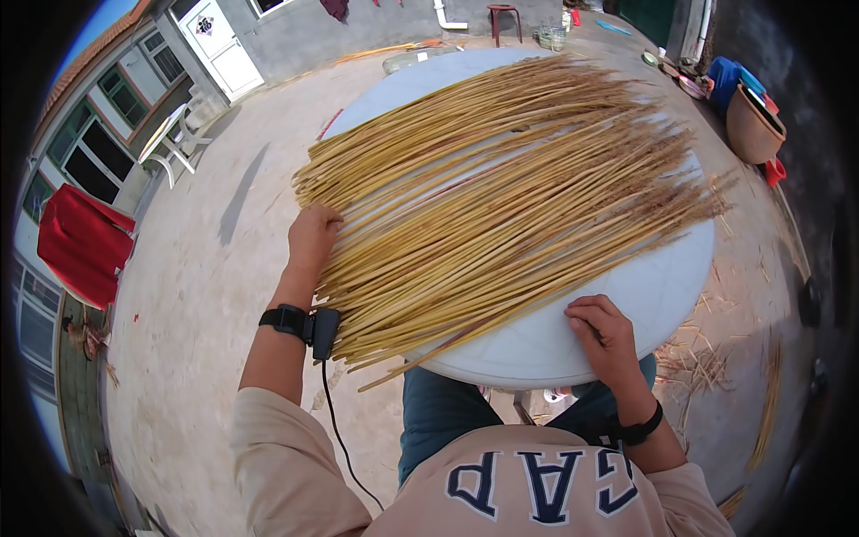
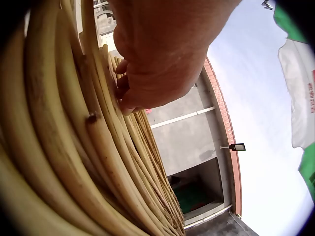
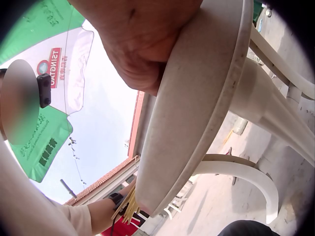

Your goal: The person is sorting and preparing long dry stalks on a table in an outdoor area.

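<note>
A broad layer of long dry yellow stalks (image 1: 465,224) with brown feathery heads lies across the round white table (image 1: 528,345). My left hand (image 1: 313,240) is at the cut ends on the left side, near the thinner gap between two bands of stalks. Close up in the left wrist view, its bent fingers (image 2: 123,81) meet the stalks; I cannot tell whether they pinch any. Near the table's front right edge, my right hand (image 1: 608,336) rests with loosely curled fingers and nothing in them. The right wrist view shows this hand against the tabletop (image 3: 192,98).
Several stalk ends overhang the table's left and front edges. A cable (image 1: 335,421) hangs from the left wrist camera. Straw litter (image 1: 698,358) covers the ground at right, near a large clay pot (image 1: 754,125). A white chair or table (image 1: 174,143) stands farther left.
</note>
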Tool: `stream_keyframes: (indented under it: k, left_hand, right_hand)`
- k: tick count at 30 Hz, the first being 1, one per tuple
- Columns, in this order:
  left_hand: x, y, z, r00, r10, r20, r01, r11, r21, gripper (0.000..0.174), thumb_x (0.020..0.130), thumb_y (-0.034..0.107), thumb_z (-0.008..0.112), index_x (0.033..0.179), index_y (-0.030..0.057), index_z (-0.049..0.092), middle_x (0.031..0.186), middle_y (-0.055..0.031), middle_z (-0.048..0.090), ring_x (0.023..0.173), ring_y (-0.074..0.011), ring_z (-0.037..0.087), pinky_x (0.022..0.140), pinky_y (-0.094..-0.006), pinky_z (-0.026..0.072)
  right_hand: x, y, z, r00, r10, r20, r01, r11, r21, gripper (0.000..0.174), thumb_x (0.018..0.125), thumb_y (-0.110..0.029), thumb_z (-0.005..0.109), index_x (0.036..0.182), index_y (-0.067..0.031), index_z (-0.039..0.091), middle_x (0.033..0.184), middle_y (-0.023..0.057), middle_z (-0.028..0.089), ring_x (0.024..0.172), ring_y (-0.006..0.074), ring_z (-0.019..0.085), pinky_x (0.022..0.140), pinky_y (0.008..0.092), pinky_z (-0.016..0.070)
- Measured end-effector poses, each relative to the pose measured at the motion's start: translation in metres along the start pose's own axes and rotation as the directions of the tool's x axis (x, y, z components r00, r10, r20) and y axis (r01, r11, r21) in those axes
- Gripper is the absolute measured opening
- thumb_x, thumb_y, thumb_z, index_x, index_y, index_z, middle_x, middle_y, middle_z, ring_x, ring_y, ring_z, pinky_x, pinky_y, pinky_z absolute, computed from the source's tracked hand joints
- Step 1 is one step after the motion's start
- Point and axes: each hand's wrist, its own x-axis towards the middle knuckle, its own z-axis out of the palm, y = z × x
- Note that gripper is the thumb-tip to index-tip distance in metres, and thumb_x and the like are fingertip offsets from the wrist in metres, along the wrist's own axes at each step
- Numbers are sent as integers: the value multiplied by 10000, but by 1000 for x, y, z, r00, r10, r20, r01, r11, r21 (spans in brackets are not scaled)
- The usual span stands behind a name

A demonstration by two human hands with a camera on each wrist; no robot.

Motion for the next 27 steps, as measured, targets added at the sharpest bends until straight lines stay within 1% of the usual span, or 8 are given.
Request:
stream_keyframes:
  k: [7, 11, 14, 17, 19, 20, 24, 27]
  left_hand:
    - [0, -1, 7, 995, -25, 99, 16, 995, 95, 101, 723, 138, 650, 807, 88, 626, 841, -80, 610, 844, -282, 554, 694, -387, 455]
    - [-2, -4, 9, 1000, 11, -3, -11, 1000, 14, 93, 775, 147, 602, 836, 77, 595, 847, -105, 609, 831, -297, 561, 683, -399, 444]
    - [-3, 6, -11, 1000, 9, 16, -10, 997, 79, 108, 820, 169, 551, 868, 74, 575, 793, -128, 613, 766, -331, 570, 641, -418, 437]
    - [-5, 13, -35, 999, -1, 38, -2, 996, 87, 180, 817, 237, 579, 781, 61, 577, 654, -103, 593, 616, -267, 579, 574, -386, 438]
    - [-4, 9, -44, 984, -153, 90, 174, 935, -310, 303, 780, 317, 629, 660, 49, 554, 528, -47, 513, 502, -149, 512, 499, -318, 398]
    - [-3, 11, -50, 974, -208, 92, 227, 906, -358, 391, 748, 343, 662, 549, 44, 507, 499, -1, 455, 484, -71, 415, 462, -255, 335]
    - [5, 1, -66, 936, -284, 210, 353, 759, -547, 378, 744, 257, 671, 488, 56, 479, 456, -3, 430, 416, -59, 353, 403, -232, 251]
    - [5, 10, -81, 903, -355, 242, 430, 735, -525, 378, 740, 250, 678, 482, 54, 484, 446, 3, 420, 376, -48, 318, 373, -222, 212]
  right_hand:
    - [1, 1, -1, 998, -65, -8, 65, 998, -4, 106, 767, 9, 599, 871, 11, 615, 884, 101, 587, 763, 222, 589, 648, 274, 466]
    - [0, 2, -1, 999, -40, -10, 41, 999, 8, 103, 769, 4, 600, 871, 10, 615, 886, 99, 587, 764, 219, 588, 654, 274, 468]
    - [-1, 3, -2, 999, -40, -16, 40, 999, 19, 100, 771, -3, 604, 870, 10, 612, 887, 100, 586, 761, 221, 587, 660, 276, 470]
    - [-2, 4, -2, 997, -73, -31, 73, 997, -1, 100, 771, -10, 609, 869, 10, 609, 879, 105, 582, 756, 234, 586, 664, 281, 472]
    - [-2, 5, -2, 996, -82, -24, 83, 997, 10, 98, 771, -15, 611, 867, 7, 608, 868, 109, 577, 756, 246, 583, 670, 287, 473]
    - [-3, 6, -2, 996, -77, -36, 77, 997, 10, 98, 771, -15, 611, 867, 7, 608, 868, 109, 577, 756, 246, 583, 670, 287, 473]
    - [-4, 9, 0, 995, -89, -46, 90, 996, 13, 92, 772, -23, 611, 861, 3, 611, 869, 108, 576, 774, 258, 579, 680, 302, 474]
    - [-5, 13, 0, 994, -101, -51, 101, 995, 5, 88, 771, -29, 611, 855, -1, 612, 873, 108, 577, 791, 267, 577, 687, 314, 475]
